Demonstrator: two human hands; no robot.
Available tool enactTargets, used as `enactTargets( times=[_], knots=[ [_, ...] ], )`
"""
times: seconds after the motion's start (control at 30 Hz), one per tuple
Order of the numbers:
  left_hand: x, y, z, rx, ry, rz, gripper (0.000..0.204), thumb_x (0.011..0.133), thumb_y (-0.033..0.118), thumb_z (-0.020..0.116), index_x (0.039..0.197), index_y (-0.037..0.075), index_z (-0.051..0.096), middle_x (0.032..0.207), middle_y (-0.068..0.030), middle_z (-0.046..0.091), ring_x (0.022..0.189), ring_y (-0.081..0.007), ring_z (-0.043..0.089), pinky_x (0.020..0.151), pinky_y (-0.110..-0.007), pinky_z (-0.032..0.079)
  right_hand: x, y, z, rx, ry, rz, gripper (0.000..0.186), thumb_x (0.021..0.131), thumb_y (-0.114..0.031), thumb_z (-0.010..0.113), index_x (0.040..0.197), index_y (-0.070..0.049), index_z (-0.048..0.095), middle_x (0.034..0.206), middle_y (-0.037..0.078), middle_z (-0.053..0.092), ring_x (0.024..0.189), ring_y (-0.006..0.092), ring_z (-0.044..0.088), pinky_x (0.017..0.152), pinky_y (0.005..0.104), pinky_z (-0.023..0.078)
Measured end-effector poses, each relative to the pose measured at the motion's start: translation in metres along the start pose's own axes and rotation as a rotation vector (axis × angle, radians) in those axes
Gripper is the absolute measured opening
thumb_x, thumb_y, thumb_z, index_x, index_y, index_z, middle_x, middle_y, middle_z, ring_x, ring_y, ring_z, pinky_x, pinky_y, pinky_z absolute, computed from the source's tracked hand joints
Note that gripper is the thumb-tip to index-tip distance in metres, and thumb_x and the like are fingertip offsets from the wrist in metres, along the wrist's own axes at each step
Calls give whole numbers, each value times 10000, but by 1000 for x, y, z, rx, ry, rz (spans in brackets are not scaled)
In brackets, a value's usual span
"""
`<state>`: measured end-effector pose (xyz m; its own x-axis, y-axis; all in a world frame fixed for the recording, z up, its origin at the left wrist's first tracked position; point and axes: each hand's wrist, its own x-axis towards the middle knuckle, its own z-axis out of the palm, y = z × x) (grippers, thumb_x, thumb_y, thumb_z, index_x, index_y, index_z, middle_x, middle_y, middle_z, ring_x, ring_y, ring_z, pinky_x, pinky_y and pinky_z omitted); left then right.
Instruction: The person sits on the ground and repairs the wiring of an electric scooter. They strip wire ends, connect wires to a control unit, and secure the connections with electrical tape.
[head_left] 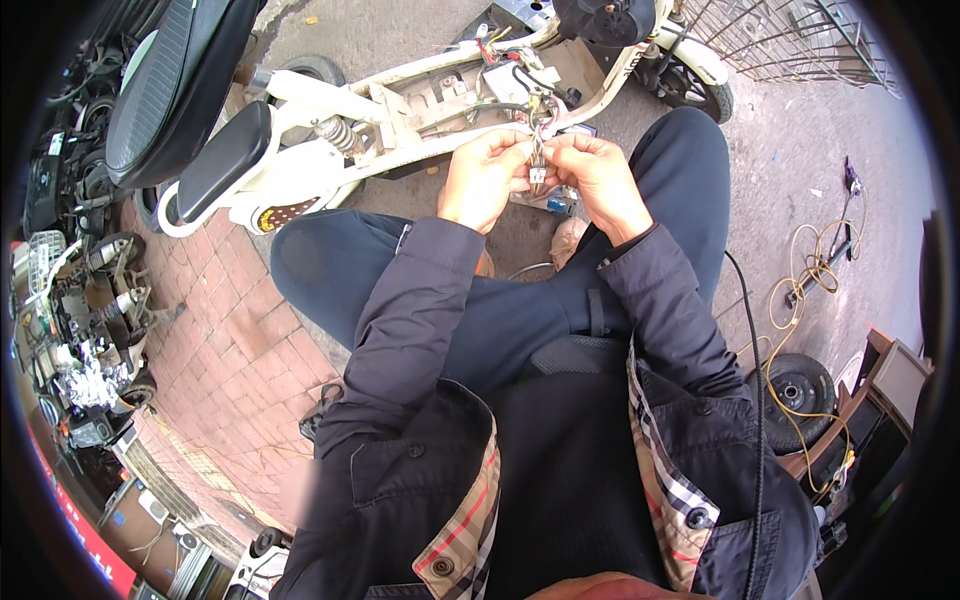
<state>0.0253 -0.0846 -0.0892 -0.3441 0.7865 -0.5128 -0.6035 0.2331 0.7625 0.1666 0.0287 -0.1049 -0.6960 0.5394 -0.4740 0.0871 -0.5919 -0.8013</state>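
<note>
Both my hands meet over the near side of a cream electric scooter, whose floor is uncovered to bare frame and wiring. Between them is a wire connector, a small white plug with several wires running up from it. My left hand pinches the connector's left side with thumb and fingers. On the other side, my right hand has its thumb and fingers closed at the wires and plug. Coloured loose wires spread from the bundle toward the scooter's frame. The fingertips partly hide the connector.
A black scooter seat stands at the upper left, with several parked scooters along the left. A wire basket is at the upper right. To the right lie a yellow hose, a loose wheel and a brown wooden stand.
</note>
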Motion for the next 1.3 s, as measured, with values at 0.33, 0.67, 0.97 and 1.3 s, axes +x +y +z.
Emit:
enactTargets(
  times=[0.33, 0.67, 0.97, 1.3],
  knots=[
    [2, 1, -4, -61, -38, -45, 155, 1029, 64, 565, 1138, -43, 594, 1064, -159, 705, 936, -267, 743, 858, -390, 625, 3, 1, -7, 123, -67, 4, 144, 937, -71, 682, 1026, 37, 717, 846, 55, 704, 727, 111, 636, 701, 260, 523],
    [0, 0, -4, -72, -72, -31, 111, 1033, 71, 560, 1089, -9, 613, 1019, -127, 715, 868, -230, 746, 786, -353, 628, 2, -2, -10, 183, -137, 83, 156, 933, -55, 683, 1044, 52, 707, 880, 81, 714, 749, 130, 650, 703, 265, 519],
    [4, -8, -9, -68, -83, -55, 162, 1031, 68, 554, 1149, -34, 598, 1075, -158, 711, 937, -271, 741, 875, -396, 611, 5, 6, -13, 182, -125, 59, 112, 936, -67, 664, 985, 27, 701, 824, 55, 692, 694, 122, 635, 659, 252, 508],
    [6, -8, -8, -181, -111, -76, 145, 1034, 81, 558, 1121, -26, 604, 1047, -153, 712, 923, -269, 739, 848, -393, 604, 2, -2, -4, 26, -14, 43, 105, 923, -56, 653, 990, 21, 673, 779, 45, 664, 631, 116, 611, 612, 262, 500]
  ],
)
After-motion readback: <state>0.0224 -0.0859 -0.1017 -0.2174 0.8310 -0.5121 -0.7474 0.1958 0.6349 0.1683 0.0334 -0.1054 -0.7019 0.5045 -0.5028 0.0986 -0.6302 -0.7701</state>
